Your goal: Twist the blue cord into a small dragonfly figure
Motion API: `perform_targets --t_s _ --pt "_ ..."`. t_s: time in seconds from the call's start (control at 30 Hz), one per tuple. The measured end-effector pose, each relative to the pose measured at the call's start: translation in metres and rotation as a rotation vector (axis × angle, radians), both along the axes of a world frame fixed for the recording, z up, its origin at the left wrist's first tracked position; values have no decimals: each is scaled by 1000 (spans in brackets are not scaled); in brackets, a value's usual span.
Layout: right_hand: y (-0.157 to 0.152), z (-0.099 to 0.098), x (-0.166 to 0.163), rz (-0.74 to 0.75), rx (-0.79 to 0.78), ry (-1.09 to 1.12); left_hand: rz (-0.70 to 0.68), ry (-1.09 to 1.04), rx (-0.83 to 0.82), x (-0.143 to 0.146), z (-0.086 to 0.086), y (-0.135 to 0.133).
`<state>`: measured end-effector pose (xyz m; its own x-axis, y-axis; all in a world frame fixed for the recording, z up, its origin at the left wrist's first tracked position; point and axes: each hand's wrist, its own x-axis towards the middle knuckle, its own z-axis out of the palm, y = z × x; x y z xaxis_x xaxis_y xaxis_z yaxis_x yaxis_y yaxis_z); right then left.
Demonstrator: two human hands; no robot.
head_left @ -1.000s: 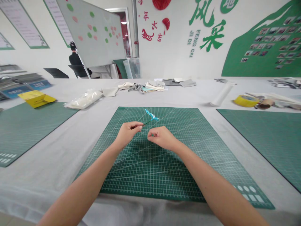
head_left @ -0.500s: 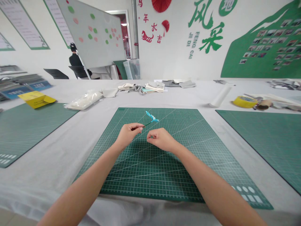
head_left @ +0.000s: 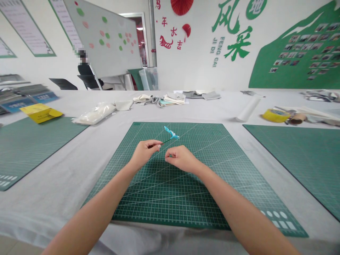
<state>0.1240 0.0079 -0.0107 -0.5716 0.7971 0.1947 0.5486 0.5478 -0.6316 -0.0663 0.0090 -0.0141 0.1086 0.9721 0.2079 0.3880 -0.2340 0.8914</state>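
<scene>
Between the thumb and fingers of my left hand is the thin dark green stem of a small artificial flower. Its bright blue, white-patterned petals or leaves spread at the far end, tilted up and to the right. Just right of the stem, my right hand is closed in a pinch, apart from the flower. What its fingertips hold, if anything, is too small to see. Both hands are above a green cutting mat with a white grid.
More cutting mats lie left and right. A yellow folded card, a clear plastic bag and fabric scraps lie beyond. At right are a white roll and yellow tape. A person sits behind.
</scene>
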Motion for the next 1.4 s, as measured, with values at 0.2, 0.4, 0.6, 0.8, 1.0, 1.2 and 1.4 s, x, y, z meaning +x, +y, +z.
perform_targets --t_s 0.2,0.4,0.6,0.8,1.0,1.2,1.4 --pt "-1 0 0 6 15 -4 -11 -8 1 0 -2 0" --pt "-6 4 -2 28 56 -11 2 15 5 0 -2 1" --pt "-11 6 -3 69 132 3 -4 92 45 -1 -4 0" --pt "-13 8 -3 73 144 30 8 186 104 -2 -5 1" --pt "-13 10 -2 52 203 86 8 286 155 -2 -4 -1" --pt "-10 10 4 -20 380 79 -43 355 188 -2 -1 -4" --pt "-6 13 13 -117 484 54 -198 534 215 -3 6 -10"
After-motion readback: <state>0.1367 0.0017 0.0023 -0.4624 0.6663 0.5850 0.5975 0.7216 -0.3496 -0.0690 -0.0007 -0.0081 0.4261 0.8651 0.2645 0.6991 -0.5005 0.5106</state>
